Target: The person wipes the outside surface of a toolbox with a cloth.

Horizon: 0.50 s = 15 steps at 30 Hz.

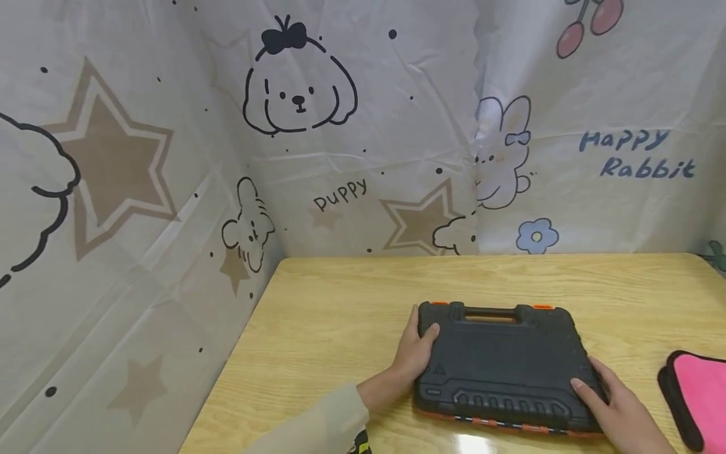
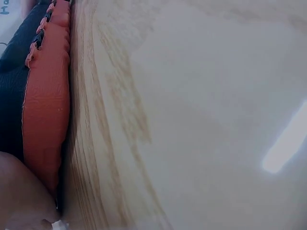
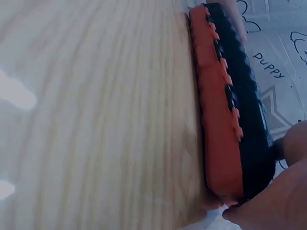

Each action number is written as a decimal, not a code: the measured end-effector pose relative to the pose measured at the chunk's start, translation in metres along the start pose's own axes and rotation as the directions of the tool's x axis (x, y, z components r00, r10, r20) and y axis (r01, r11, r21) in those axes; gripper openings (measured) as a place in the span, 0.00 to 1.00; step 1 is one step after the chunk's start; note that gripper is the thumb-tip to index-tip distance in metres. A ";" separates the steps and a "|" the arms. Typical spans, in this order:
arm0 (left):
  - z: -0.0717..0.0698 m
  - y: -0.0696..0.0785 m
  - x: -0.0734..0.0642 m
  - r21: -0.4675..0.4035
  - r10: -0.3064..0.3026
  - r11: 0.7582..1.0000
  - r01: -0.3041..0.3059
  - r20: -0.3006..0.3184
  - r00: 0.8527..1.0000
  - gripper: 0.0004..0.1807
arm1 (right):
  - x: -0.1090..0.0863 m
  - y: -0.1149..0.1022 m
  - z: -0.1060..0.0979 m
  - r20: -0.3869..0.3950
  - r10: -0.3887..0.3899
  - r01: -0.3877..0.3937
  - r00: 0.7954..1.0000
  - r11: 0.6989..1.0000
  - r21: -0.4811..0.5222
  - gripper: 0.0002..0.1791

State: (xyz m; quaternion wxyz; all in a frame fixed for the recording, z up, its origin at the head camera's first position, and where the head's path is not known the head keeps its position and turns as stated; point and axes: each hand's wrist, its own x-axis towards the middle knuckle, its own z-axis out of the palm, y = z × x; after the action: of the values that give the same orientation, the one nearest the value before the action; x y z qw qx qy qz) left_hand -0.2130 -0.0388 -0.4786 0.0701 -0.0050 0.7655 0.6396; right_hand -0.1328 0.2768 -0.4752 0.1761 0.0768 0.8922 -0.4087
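A black plastic tool case [image 1: 510, 356] lies closed on the table, its carrying handle [image 1: 490, 313] toward the back and its hinged edge toward the person. At the case's left side my left hand [image 1: 409, 356] grips the edge, thumb on the lid and fingers down along the side. My right hand [image 1: 621, 407] holds the right side near the front corner, thumb also over the top. Both wrist views show the orange lower half [image 2: 47, 105] right at the tabletop, with black and orange hinges [image 3: 231, 96] along the seam. Fingertips under the edges are hidden.
To the right, a pink pouch-like item [image 1: 703, 394] with black trim lies on the wood-grain table [image 1: 329, 315]. Cartoon-printed cloth [image 1: 351, 157] hangs behind and along the left side of the table.
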 end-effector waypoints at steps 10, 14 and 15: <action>0.003 -0.005 0.000 0.037 0.020 0.999 -0.019 -0.025 0.999 0.39 | -0.003 0.017 -0.028 -0.116 -0.021 0.012 0.993 0.997 -0.075 0.52; 0.000 -0.006 -0.002 0.045 0.032 0.999 -0.031 -0.031 0.999 0.39 | -0.002 0.030 -0.035 -0.193 -0.112 0.061 0.975 0.966 -0.250 0.52; -0.001 -0.006 -0.002 0.045 0.032 0.999 -0.031 -0.030 0.999 0.39 | -0.001 0.034 -0.036 -0.205 -0.126 0.064 0.971 0.956 -0.286 0.54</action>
State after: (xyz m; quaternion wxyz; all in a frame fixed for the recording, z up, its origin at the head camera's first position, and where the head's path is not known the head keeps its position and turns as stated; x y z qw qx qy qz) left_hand -0.2102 -0.0409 -0.4843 0.0483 -0.0012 0.7806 0.6232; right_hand -0.1310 0.3261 -0.4767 0.0647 0.0530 0.9573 -0.2769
